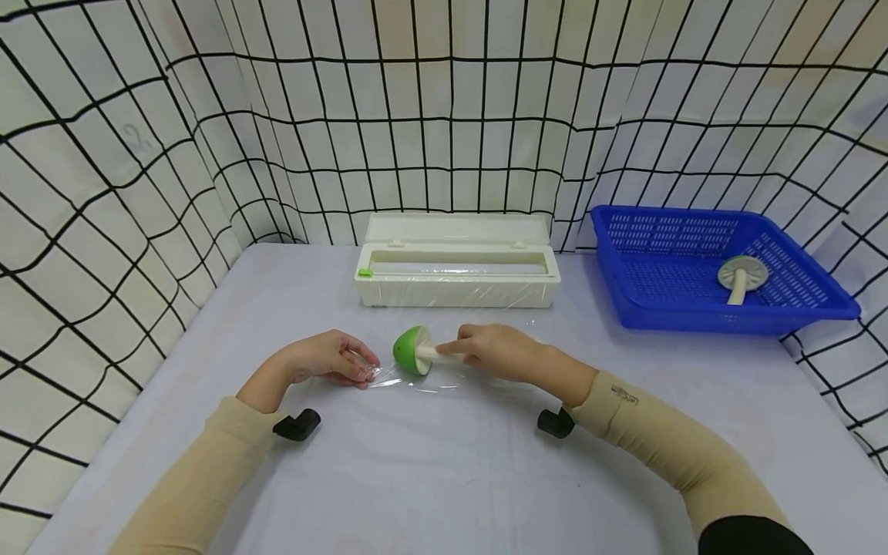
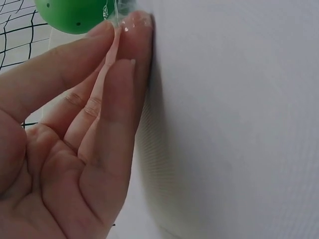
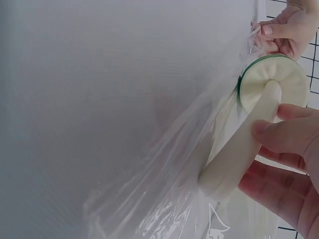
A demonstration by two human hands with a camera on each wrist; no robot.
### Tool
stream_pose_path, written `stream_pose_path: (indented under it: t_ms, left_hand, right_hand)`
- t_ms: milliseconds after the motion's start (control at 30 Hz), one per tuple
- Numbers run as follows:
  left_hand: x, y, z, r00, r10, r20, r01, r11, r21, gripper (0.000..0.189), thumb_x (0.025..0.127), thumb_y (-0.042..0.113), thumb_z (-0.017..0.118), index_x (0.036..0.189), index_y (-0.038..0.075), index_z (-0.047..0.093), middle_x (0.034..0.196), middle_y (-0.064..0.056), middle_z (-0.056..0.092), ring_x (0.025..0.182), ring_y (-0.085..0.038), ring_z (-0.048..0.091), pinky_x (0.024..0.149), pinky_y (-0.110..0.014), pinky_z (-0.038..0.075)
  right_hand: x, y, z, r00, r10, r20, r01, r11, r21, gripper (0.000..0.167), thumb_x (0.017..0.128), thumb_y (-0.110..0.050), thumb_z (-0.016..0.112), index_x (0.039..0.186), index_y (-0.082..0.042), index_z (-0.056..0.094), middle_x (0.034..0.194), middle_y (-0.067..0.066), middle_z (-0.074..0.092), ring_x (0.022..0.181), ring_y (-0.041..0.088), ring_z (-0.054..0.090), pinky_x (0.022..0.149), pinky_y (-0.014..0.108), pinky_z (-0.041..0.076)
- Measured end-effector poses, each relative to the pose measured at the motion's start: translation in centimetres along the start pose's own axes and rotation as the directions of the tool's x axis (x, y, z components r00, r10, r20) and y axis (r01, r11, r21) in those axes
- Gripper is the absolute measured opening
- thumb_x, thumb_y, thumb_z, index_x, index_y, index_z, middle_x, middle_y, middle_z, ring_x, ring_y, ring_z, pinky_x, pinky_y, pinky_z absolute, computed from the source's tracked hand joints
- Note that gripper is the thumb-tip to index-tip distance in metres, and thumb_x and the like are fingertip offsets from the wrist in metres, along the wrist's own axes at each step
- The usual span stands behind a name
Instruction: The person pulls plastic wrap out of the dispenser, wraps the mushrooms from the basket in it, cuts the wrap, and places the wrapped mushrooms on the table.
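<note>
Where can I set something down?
Bare cloth lies between the left sleeve and right sleeve, also between right sleeve and blue basket. Crowded mid-table: left hand pinching film, right hand holding the green-capped mushroom, white box behind.

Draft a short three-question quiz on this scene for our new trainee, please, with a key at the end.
1. What does the left hand pinch: (a) clear film, (b) the blue basket, (c) the black wire mesh?
2. True or false: the white box stands with its lid open.
3. Which hand holds the green-capped mushroom by its stem?

Key: 1, a; 2, true; 3, the right hand.
</note>
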State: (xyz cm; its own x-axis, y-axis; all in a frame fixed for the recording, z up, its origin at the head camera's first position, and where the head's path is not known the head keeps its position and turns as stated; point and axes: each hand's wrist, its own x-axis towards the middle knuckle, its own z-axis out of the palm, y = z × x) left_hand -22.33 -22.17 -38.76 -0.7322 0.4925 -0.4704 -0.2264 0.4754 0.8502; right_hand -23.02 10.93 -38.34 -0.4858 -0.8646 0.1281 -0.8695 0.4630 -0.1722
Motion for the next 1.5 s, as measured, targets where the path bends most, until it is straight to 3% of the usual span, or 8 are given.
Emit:
stream_pose_path:
  t_ms: [233,500,867,1067,1267,1367,1500]
  left_hand:
    - [-0.1,0.1,0.0,1.000,0.011,0.011,-0.011,1.000,0.019,0.033,0.094,-0.004,0.069,0.124,-0.015,0.061,0.095,-0.008,0.076,0.086,-0.013,0.071,0.079,-0.026,0.058]
    - [-0.1,0.2,0.0,0.999,0.035,0.013,-0.036,0.998,0.056,0.032,0.094,-0.002,0.069,0.123,-0.014,0.062,0.091,-0.007,0.076,0.085,-0.012,0.071,0.079,-0.025,0.058]
    - [-0.1,0.2,0.0,0.999,0.036,0.013,-0.036,0.997,0.064,0.032,0.093,-0.001,0.071,0.121,-0.013,0.064,0.091,-0.008,0.076,0.086,-0.013,0.072,0.081,-0.027,0.058]
    - [-0.2,0.2,-0.1,0.999,0.046,0.014,-0.047,0.995,0.084,0.028,0.092,0.000,0.073,0.117,-0.011,0.067,0.093,-0.009,0.077,0.085,-0.012,0.071,0.080,-0.026,0.058]
    - [-0.4,0.3,0.0,0.996,0.084,0.015,-0.085,0.983,0.165,0.021,0.087,0.002,0.078,0.106,-0.007,0.074,0.092,-0.006,0.076,0.084,-0.011,0.068,0.077,-0.026,0.056]
    - [-0.5,0.5,0.1,0.995,0.098,0.009,-0.098,0.973,0.210,0.016,0.086,0.002,0.080,0.100,-0.005,0.077,0.090,-0.004,0.076,0.082,-0.013,0.067,0.076,-0.027,0.055]
    - [-0.5,0.9,0.3,0.994,0.110,0.017,-0.111,0.961,0.254,0.012,0.084,0.003,0.080,0.095,-0.003,0.078,0.086,-0.004,0.076,0.080,-0.013,0.065,0.075,-0.027,0.054]
  right_hand:
    - [-0.2,-0.2,-0.2,1.000,0.011,0.009,-0.011,1.000,0.004,0.050,0.089,0.008,0.071,0.133,-0.016,0.071,0.100,0.004,0.066,0.074,0.016,0.061,0.064,0.022,0.050]
    - [-1.4,-0.4,-0.8,1.000,0.007,0.007,-0.007,1.000,0.000,0.046,0.090,0.004,0.073,0.133,-0.013,0.070,0.106,0.005,0.068,0.089,0.019,0.067,0.075,0.029,0.056]
    - [-5.5,-0.2,-2.0,1.000,0.000,-0.013,0.001,0.995,0.099,0.042,0.090,-0.002,0.078,0.130,-0.012,0.072,0.108,0.004,0.069,0.096,0.019,0.068,0.082,0.032,0.057]
    - [-8.0,0.5,-2.0,0.995,0.053,0.086,-0.065,0.988,0.144,0.043,0.089,-0.017,0.082,0.130,-0.012,0.071,0.110,0.001,0.069,0.099,0.016,0.068,0.085,0.034,0.057]
    - [-9.5,1.2,-1.2,0.972,0.134,0.193,-0.173,0.964,0.201,0.038,0.083,-0.030,0.088,0.112,-0.013,0.071,0.102,-0.007,0.067,0.094,0.011,0.063,0.085,0.031,0.054]
    - [-9.8,1.5,-0.7,0.977,0.124,0.175,-0.157,0.970,0.185,0.031,0.083,-0.026,0.088,0.105,-0.014,0.070,0.099,-0.008,0.065,0.092,0.010,0.061,0.083,0.030,0.054]
    - [-10.1,1.8,-0.5,0.994,0.056,0.098,-0.069,0.988,0.136,0.016,0.086,-0.011,0.083,0.094,-0.013,0.070,0.093,-0.007,0.063,0.089,0.011,0.061,0.080,0.030,0.055]
